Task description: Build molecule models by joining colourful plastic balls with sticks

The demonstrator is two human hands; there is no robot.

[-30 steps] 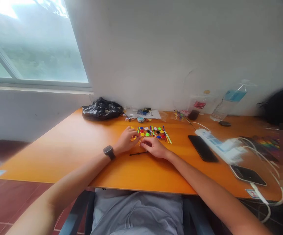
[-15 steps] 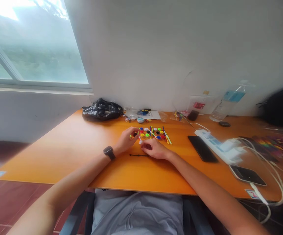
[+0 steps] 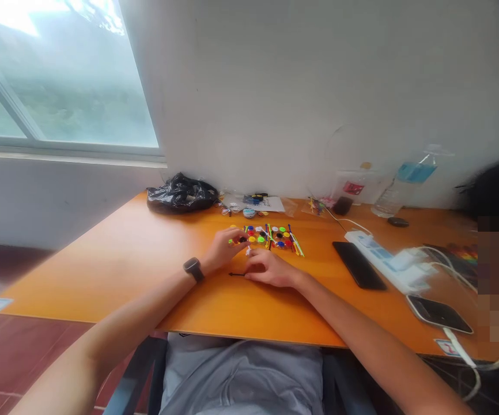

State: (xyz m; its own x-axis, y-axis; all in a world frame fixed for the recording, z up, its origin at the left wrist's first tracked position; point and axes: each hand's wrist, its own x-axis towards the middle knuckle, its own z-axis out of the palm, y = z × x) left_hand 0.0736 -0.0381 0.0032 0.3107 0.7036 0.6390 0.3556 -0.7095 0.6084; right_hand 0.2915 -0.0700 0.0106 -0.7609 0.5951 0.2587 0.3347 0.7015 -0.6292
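Both hands are over the middle of an orange-brown table (image 3: 115, 276). The left hand (image 3: 223, 249), with a black watch (image 3: 193, 269) on its wrist, has its fingers bent over the left end of a small spread of coloured discs (image 3: 281, 244). The right hand (image 3: 272, 268) sits lower and just to the right, fingers curled, its tips at a thin black stick (image 3: 236, 274) that lies nearer the person, its left end showing clear of the hand. A small white piece (image 3: 248, 251) shows between the two hands. The parts are tiny and blurred here, so I cannot tell whether either hand grips anything.

The discs lie in loose rows beyond the hands, with coloured sticks (image 3: 297, 242) along their right side and more among them. Behind, near the wall, are a black plastic bag (image 3: 182, 193) and a white paper (image 3: 274, 204). To the right, a dark phone (image 3: 359, 266) lies just beside a white power strip (image 3: 378, 258); a clear bottle (image 3: 388, 193) leans farther back.
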